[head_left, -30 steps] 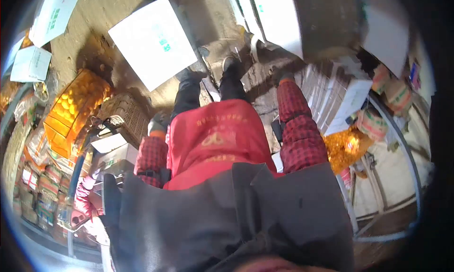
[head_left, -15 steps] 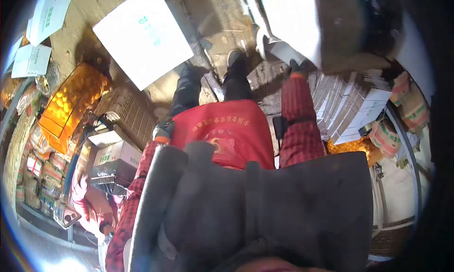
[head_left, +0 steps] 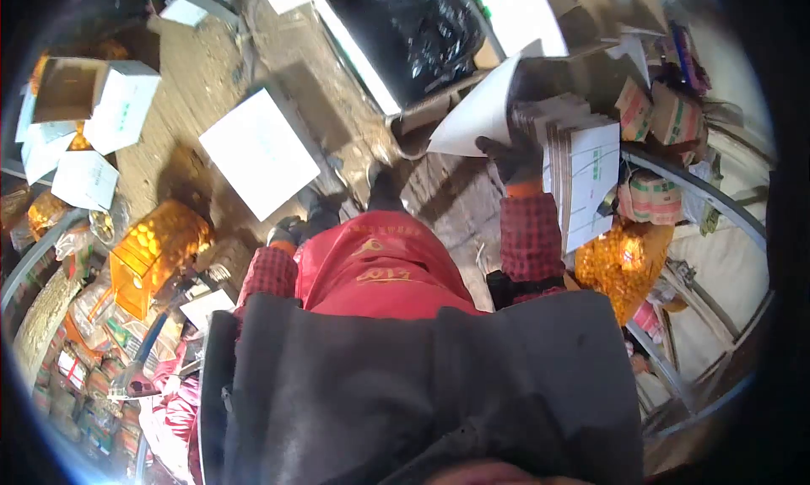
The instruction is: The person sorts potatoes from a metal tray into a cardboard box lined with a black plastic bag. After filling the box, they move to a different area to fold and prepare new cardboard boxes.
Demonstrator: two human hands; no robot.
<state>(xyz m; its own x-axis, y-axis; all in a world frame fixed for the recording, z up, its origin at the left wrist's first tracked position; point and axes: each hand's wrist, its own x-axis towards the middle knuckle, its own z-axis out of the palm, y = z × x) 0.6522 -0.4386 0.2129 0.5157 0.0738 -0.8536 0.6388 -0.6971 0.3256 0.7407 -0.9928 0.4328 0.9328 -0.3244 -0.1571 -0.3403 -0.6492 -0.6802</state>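
My right hand (head_left: 513,158), in a dark glove, is at the lower edge of a bent white cardboard sheet (head_left: 479,112), with the thumb lying over its face and the fingers behind. Right beside it stands a stack of flattened cartons (head_left: 582,169) on edge. My left hand (head_left: 287,232), also gloved, hangs by my left thigh next to the red apron (head_left: 384,270); its fingers are small and dim. In front of my feet sits a closed white carton (head_left: 260,154) on the floor.
Ahead is a large white carton (head_left: 367,59) lined with a black plastic bag (head_left: 413,34). Orange net sacks (head_left: 156,249) stand at left, another sack (head_left: 624,261) at right. An open carton (head_left: 126,105) and metal rails (head_left: 700,185) flank me. A person's pink sleeve (head_left: 177,409) shows at lower left.
The view has tilted up and shifted, bringing the black-lined carton and more of the flattened stack into sight. My right hand has come onto the white sheet's edge; my left stays low by my thigh.
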